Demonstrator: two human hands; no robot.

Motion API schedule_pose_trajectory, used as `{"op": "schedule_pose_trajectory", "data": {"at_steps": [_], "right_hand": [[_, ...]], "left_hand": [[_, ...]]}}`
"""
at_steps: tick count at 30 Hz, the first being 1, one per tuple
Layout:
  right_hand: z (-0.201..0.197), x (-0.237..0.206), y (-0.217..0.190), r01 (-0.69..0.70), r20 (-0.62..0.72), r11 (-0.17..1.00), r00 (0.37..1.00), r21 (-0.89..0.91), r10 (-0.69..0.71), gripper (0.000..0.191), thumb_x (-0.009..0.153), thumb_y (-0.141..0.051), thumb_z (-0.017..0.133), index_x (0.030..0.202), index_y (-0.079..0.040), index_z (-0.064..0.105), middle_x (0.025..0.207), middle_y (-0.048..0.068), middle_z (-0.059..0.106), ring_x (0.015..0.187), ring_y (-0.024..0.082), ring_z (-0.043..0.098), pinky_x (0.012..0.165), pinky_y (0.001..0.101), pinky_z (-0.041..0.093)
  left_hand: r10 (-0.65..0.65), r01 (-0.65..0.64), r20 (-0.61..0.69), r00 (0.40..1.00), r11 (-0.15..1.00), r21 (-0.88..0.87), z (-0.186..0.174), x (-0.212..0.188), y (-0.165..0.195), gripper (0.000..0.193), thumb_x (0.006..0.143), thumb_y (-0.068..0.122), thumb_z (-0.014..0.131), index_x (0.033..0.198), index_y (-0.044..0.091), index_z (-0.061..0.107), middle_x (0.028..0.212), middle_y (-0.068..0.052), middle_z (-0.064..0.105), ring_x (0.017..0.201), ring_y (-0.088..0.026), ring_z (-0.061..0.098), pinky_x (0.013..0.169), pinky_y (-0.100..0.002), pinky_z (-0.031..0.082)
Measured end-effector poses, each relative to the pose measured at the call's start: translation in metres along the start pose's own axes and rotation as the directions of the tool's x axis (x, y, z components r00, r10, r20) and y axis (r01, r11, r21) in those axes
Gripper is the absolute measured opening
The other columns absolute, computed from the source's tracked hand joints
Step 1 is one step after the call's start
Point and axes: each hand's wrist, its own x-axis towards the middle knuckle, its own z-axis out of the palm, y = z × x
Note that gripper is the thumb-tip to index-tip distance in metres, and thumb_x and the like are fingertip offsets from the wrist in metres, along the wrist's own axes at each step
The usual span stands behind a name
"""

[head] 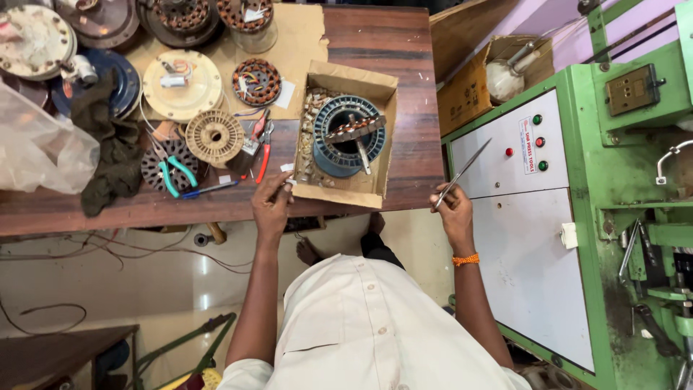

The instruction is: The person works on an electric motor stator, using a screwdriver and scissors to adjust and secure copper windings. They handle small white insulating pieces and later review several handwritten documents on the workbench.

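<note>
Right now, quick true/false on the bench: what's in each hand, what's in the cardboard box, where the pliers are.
1. The right hand holds a long thin metal blade. True.
2. The left hand grips the red-handled pliers. False: the red-handled pliers lie on the table, apart from that hand, which rests at the near corner of the cardboard box.
3. The cardboard box holds a round blue-grey motor core. True.
4. The green-handled pliers are inside the box. False: they lie on the table, left of the box.
5. A green cabinet with a white front stands right of the table. True.
</note>
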Motion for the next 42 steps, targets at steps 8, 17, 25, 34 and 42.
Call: {"op": "schedule_pose_trajectory", "data": {"at_steps": [8,17,25,34,42], "right_hand": [[-0.013,-0.029,-0.014,-0.092,0.133,0.995,0.987,0.045,0.085,0.040,0.091,-0.007,0.071,0.129,-0.002,0.060,0.079,0.003,0.065,0.066,0.010,0.056,0.059,0.0251,0.046],[0.018,-0.048,-0.033,-0.156,0.320,0.987,0.938,0.046,0.133,0.039,0.092,-0.007,0.072,0.129,-0.002,0.059,0.086,0.003,0.067,0.076,0.011,0.062,0.067,0.0261,0.052],[0.051,-0.040,-0.069,-0.208,0.748,0.971,0.625,-0.113,0.221,0.062,0.076,-0.020,0.086,0.129,0.003,0.063,0.089,0.001,0.066,0.080,0.009,0.061,0.073,0.0251,0.051],[0.061,-0.036,-0.089,-0.225,0.767,0.945,0.554,-0.236,0.324,0.063,0.076,-0.023,0.086,0.131,0.001,0.067,0.082,-0.002,0.066,0.074,0.006,0.059,0.070,0.0228,0.049],[0.061,-0.037,-0.098,-0.205,0.692,0.940,0.638,-0.272,0.339,0.052,0.076,-0.017,0.086,0.123,0.003,0.072,0.077,-0.002,0.063,0.071,0.004,0.054,0.064,0.0228,0.043]], "left_hand": [[-0.124,0.125,0.013,0.992,0.982,-0.141,0.060,0.015,0.038,0.025,0.090,0.000,0.075,0.115,0.003,0.076,0.093,-0.003,0.073,0.073,-0.007,0.065,0.063,-0.023,0.053],[-0.018,0.046,0.224,0.974,0.992,-0.121,0.112,0.024,0.068,0.016,0.095,0.010,0.077,0.108,0.001,0.078,0.104,-0.007,0.079,0.093,-0.008,0.071,0.082,-0.024,0.058],[-0.117,0.106,0.234,0.965,0.993,0.058,0.115,0.018,0.078,0.015,0.092,0.014,0.079,0.100,0.001,0.080,0.083,-0.003,0.079,0.077,-0.006,0.070,0.070,-0.024,0.056],[-0.109,0.109,0.252,0.962,0.994,0.014,0.108,0.011,0.073,0.014,0.094,0.012,0.076,0.101,0.000,0.078,0.094,-0.004,0.080,0.082,-0.007,0.075,0.074,-0.023,0.060],[-0.082,0.083,0.285,0.955,0.996,0.008,0.107,0.019,0.068,0.012,0.094,0.010,0.075,0.097,-0.001,0.077,0.090,-0.005,0.079,0.077,-0.006,0.074,0.071,-0.023,0.059]]}}
